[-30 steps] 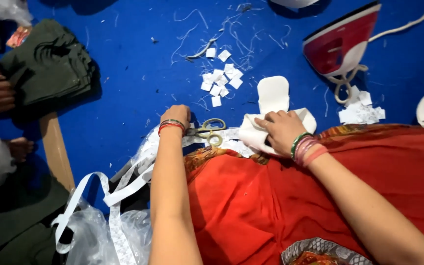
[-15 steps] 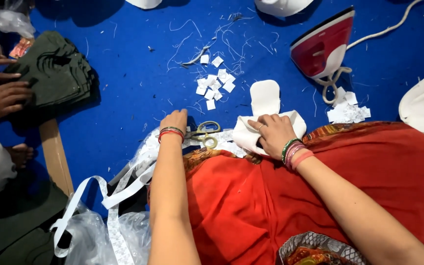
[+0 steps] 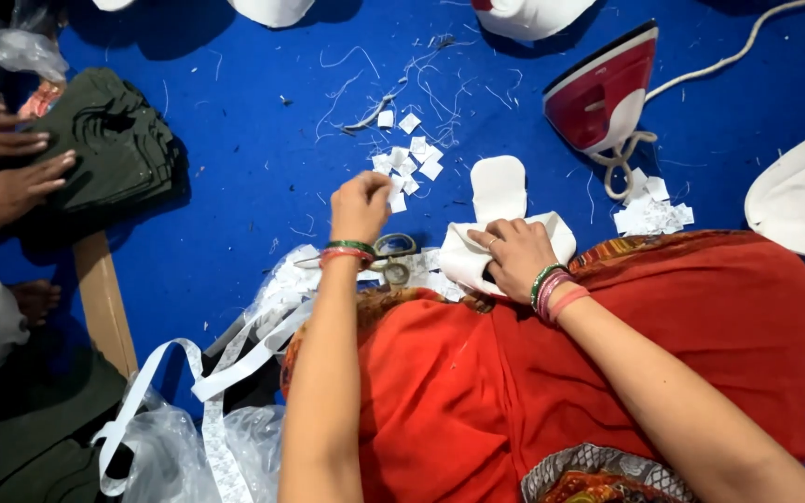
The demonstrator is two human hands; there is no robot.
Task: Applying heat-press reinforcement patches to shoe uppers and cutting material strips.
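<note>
My left hand (image 3: 361, 207) reaches forward over the blue surface (image 3: 253, 186), fingers curled down at the near edge of a scatter of small white squares (image 3: 409, 160); whether it pinches one is hidden. My right hand (image 3: 514, 256) grips a folded white fabric piece (image 3: 463, 256) at the edge of the red cloth (image 3: 533, 373) on my lap. A rounded white pad (image 3: 498, 186) lies just beyond it. Brass-handled scissors (image 3: 393, 259) lie between my two wrists.
A red and white iron (image 3: 603, 98) with its cord stands at the upper right, beside more white scraps (image 3: 649, 212). Another person's hands (image 3: 2, 163) press a dark green fabric stack (image 3: 118, 149) at left. A wooden stick (image 3: 104, 303), white tape strips (image 3: 235, 363) and plastic bags (image 3: 179, 447) lie lower left.
My left hand has moved forward from beside the scissors to the small white squares. My right hand stays on the white fabric piece. The other person's hands shifted on the green stack.
</note>
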